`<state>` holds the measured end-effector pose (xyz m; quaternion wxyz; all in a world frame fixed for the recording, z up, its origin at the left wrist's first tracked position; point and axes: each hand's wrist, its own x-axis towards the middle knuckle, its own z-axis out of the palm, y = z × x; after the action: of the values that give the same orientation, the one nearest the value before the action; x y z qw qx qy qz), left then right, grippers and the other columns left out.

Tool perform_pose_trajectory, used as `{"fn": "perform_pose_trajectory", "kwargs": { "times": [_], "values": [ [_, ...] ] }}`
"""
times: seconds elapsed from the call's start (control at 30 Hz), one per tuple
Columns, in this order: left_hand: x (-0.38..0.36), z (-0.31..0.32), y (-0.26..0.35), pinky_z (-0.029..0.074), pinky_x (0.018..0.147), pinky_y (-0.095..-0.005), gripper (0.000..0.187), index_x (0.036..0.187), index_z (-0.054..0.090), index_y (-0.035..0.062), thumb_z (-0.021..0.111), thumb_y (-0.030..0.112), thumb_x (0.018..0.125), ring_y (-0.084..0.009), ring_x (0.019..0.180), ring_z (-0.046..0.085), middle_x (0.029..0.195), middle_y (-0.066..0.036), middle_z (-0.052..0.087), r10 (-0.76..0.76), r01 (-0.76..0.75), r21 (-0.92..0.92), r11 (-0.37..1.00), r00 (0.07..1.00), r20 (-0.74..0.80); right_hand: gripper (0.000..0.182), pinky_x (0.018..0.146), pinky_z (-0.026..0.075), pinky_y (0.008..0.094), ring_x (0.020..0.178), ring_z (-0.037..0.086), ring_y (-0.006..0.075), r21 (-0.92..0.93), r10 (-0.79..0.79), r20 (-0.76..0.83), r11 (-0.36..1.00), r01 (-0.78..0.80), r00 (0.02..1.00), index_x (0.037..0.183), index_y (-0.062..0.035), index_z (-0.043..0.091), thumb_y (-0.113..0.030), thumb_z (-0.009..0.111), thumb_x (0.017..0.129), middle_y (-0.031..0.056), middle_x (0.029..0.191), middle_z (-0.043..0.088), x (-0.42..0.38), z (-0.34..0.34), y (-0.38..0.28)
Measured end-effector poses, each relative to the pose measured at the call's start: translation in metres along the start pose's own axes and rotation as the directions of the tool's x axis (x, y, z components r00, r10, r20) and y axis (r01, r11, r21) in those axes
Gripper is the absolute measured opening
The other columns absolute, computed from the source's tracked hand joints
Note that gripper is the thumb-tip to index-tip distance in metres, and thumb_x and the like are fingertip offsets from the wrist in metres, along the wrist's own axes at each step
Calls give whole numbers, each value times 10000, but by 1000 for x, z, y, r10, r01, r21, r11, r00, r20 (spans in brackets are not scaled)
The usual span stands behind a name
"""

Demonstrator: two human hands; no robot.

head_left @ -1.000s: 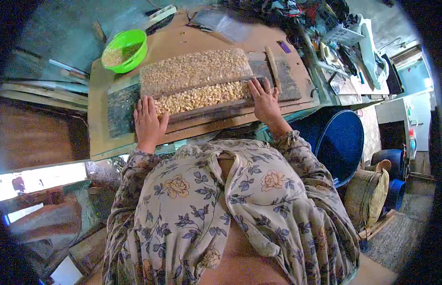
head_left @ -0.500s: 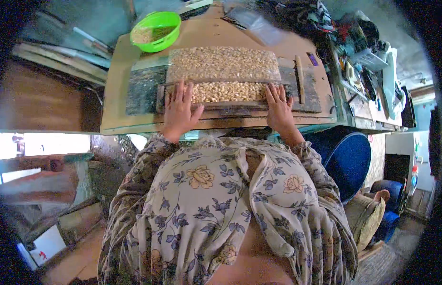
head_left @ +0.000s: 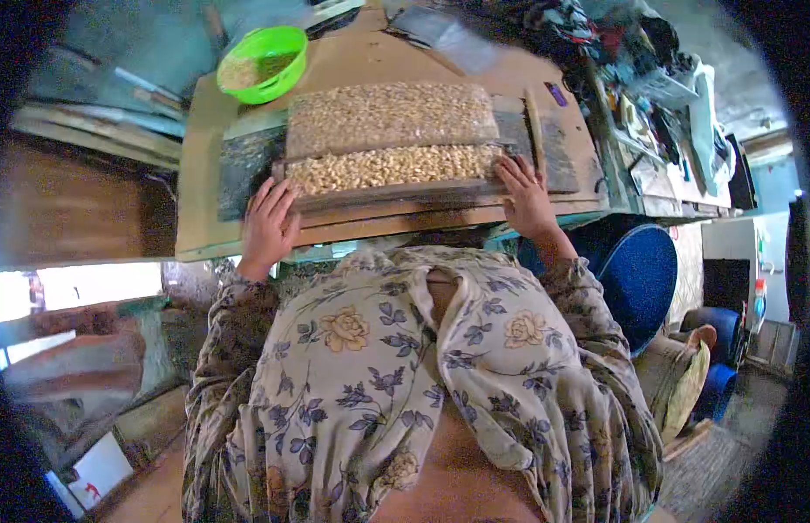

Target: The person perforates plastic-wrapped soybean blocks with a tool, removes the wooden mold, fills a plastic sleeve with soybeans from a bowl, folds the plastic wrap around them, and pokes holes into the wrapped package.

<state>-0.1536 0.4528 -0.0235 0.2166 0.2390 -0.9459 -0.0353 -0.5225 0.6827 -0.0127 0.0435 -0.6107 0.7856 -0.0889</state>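
Observation:
Pale nuts or kernels (head_left: 392, 167) fill a narrow wooden frame (head_left: 396, 195) on a dark board (head_left: 244, 170). Behind them lies a wide flat layer of similar pieces (head_left: 387, 118), seemingly under clear film. My left hand (head_left: 270, 222) rests at the frame's left end, fingers a little apart, fingertips touching its corner. At the right end, my right hand (head_left: 528, 196) lies with spread fingers on the frame's edge. A wooden stick (head_left: 535, 131) lies on the board to the right.
A green bowl (head_left: 264, 63) with pale grains stands at the back left of the table (head_left: 200, 209). Clear plastic (head_left: 461, 44) lies at the back. Cluttered items (head_left: 653, 131) are on the right. A blue barrel (head_left: 638, 279) stands below the table's right side.
My left hand has moved left, off the kernels to the frame's left end. My right hand has shifted slightly outward. The whole view has shifted a little.

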Motion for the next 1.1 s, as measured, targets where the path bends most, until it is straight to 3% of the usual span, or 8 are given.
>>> {"fn": "perform_pose_trajectory", "kwargs": {
  "times": [0.1,0.17,0.23,0.33,0.43,0.73,0.83,1.1],
  "values": [
    [6,5,-8,356,897,-414,265,975,560,50,545,116,719,-320,1090,422,1114,-105,508,46,-47,-33,998,999,-28,507,990,170,499,1257,206,275,-5,-59,-62,998,59,996,1210,-98,410,-61,506,714,47,1331,304,6,13,10],
    [12,6,-9,399,855,-392,179,894,589,49,543,90,726,-317,1014,484,1010,-110,557,55,-59,-47,997,995,-87,402,989,224,449,1224,269,285,-32,-63,-104,998,60,993,1139,-84,479,-76,512,739,46,1285,375,9,8,9],
    [16,7,-16,429,798,-368,118,823,598,37,556,96,729,-303,919,533,913,-112,585,73,-93,-122,988,984,-160,290,906,350,390,1097,422,305,75,-191,-208,975,210,959,1027,-62,559,-85,538,739,91,1133,510,17,11,19],
    [28,-1,-15,440,730,-361,92,770,595,30,564,109,732,-290,808,554,787,-106,594,-17,-17,-235,972,990,-139,206,785,426,361,921,524,319,282,-123,-296,936,209,947,921,-42,606,-109,575,729,125,951,584,29,8,28],
    [36,1,-18,431,680,-356,87,747,593,37,571,118,727,-273,738,544,721,-95,587,-95,66,-248,967,989,-109,191,721,437,374,813,553,314,308,19,-170,951,35,985,882,-35,616,-126,604,715,148,846,594,40,-3,27],
    [48,-6,-17,422,676,-350,90,728,603,54,593,140,705,-264,718,539,705,-81,589,-227,231,-239,943,973,46,265,653,470,329,741,607,266,458,140,-20,881,-116,990,936,-78,603,-135,603,677,136,804,614,46,2,43],
    [42,0,-24,425,691,-346,92,730,605,56,605,140,694,-264,740,544,723,-93,590,-207,204,-231,951,978,11,273,647,470,323,735,611,246,438,62,-107,899,-9,992,936,-78,601,-122,613,666,126,786,616,39,5,46],
    [40,-1,-28,430,703,-352,113,736,604,46,620,149,691,-267,765,546,751,-96,593,-200,204,-270,941,979,45,245,639,469,320,708,607,233,461,105,-37,884,-76,994,931,-73,591,-129,610,693,116,764,615,40,-6,39]
  ]
}}
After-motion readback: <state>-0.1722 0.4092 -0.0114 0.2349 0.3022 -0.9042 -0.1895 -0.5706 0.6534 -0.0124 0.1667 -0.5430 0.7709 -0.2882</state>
